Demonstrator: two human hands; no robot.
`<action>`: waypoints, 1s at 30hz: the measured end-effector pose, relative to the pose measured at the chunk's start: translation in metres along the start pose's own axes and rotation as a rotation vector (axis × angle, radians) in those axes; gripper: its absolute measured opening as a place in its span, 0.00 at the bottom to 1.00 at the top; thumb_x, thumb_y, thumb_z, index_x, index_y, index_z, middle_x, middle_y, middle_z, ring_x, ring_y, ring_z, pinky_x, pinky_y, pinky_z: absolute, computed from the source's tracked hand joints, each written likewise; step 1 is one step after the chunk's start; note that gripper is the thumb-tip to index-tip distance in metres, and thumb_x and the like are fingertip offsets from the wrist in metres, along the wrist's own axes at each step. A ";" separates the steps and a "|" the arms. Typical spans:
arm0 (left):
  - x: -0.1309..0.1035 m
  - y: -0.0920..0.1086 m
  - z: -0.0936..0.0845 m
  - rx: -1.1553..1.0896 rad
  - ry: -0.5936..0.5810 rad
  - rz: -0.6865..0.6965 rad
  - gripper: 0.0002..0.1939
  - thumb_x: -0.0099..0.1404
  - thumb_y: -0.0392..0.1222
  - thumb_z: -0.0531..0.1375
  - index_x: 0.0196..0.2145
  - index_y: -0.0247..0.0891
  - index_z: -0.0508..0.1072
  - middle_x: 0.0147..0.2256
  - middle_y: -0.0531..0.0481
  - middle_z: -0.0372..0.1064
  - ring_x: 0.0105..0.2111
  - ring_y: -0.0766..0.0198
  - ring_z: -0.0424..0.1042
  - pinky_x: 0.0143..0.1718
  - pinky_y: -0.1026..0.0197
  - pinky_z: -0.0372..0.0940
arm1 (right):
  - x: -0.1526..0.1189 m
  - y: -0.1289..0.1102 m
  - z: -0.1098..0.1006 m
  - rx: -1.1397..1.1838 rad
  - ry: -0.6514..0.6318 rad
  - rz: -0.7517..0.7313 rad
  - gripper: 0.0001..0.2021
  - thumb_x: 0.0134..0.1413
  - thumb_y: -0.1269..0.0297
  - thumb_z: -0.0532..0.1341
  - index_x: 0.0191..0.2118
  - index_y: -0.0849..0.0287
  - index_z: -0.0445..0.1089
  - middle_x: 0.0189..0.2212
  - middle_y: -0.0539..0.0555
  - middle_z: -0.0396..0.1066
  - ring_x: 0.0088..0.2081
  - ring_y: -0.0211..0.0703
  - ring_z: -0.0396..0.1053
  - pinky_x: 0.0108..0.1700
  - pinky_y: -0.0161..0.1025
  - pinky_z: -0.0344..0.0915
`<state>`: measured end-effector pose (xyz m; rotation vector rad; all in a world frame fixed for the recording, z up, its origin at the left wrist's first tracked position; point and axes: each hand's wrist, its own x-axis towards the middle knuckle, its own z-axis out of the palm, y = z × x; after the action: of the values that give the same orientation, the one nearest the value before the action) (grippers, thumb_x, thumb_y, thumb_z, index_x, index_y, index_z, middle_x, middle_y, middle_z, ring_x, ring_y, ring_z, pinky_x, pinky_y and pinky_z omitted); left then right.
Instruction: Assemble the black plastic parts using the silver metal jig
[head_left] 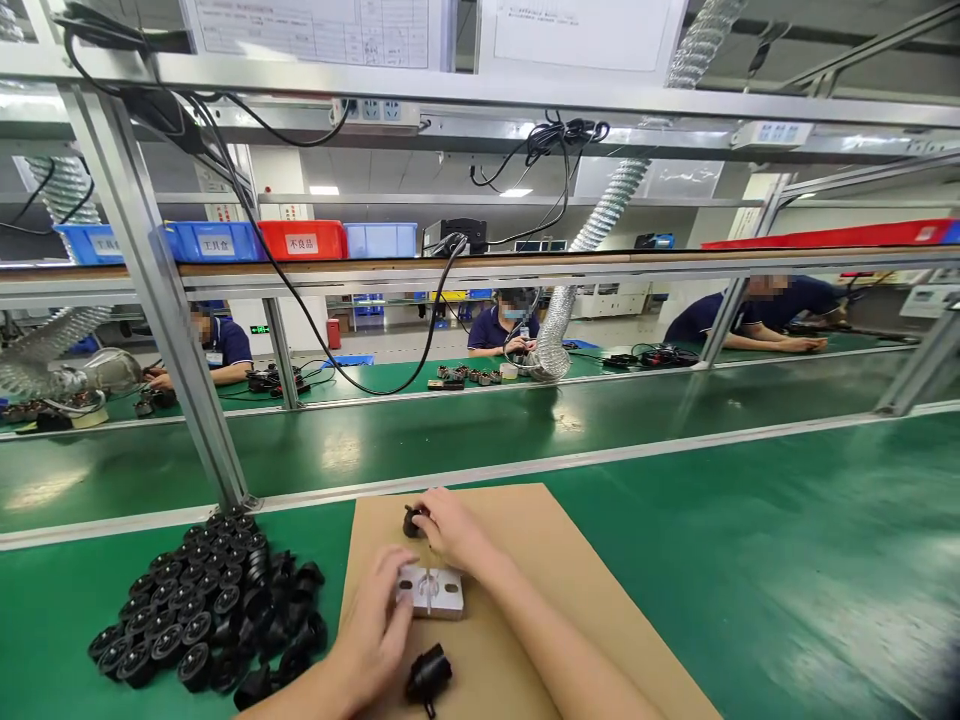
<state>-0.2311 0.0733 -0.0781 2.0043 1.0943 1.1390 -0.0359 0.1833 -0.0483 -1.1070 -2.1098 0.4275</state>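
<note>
My left hand [379,620] rests at the left side of a small metal fixture block [448,592], fingers apart and touching its edge. The block has slots and a round recess in its middle. Just beyond it, my right hand [448,525] has its fingers closed on a small black round plastic part [411,521], which is partly hidden by the fingers. Another black plastic part [429,675] with a thin tab lies on the brown cardboard sheet [540,560], nearer to me than the block.
Many black plastic parts [180,610] are heaped left of the cardboard on the green table [787,520]. A metal frame post [161,300] rises behind them. A black cable [360,385] hangs from above. Several people sit at the opposite bench.
</note>
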 end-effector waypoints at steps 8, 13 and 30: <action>-0.002 -0.032 0.007 -0.124 -0.109 -0.214 0.36 0.62 0.30 0.61 0.67 0.42 0.61 0.64 0.38 0.66 0.65 0.44 0.65 0.70 0.40 0.55 | -0.017 0.009 -0.020 0.138 0.080 0.155 0.09 0.67 0.60 0.57 0.34 0.57 0.66 0.29 0.49 0.72 0.28 0.38 0.66 0.30 0.34 0.62; 0.003 -0.024 0.005 -0.148 -0.005 -0.268 0.31 0.63 0.32 0.60 0.63 0.41 0.64 0.61 0.36 0.69 0.62 0.45 0.68 0.67 0.40 0.59 | -0.024 -0.007 -0.025 0.155 0.021 0.076 0.07 0.62 0.63 0.61 0.32 0.57 0.68 0.28 0.49 0.73 0.29 0.38 0.67 0.31 0.35 0.61; 0.007 -0.021 -0.001 -0.249 -0.054 -0.234 0.22 0.71 0.44 0.61 0.60 0.43 0.64 0.60 0.39 0.68 0.60 0.46 0.68 0.63 0.42 0.61 | -0.032 -0.028 -0.027 0.124 -0.151 0.005 0.06 0.63 0.61 0.64 0.36 0.57 0.72 0.33 0.52 0.76 0.34 0.44 0.71 0.36 0.39 0.65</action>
<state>-0.2379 0.0902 -0.0913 1.6589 1.0700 1.0376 -0.0200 0.1406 -0.0272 -1.0371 -2.1781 0.6532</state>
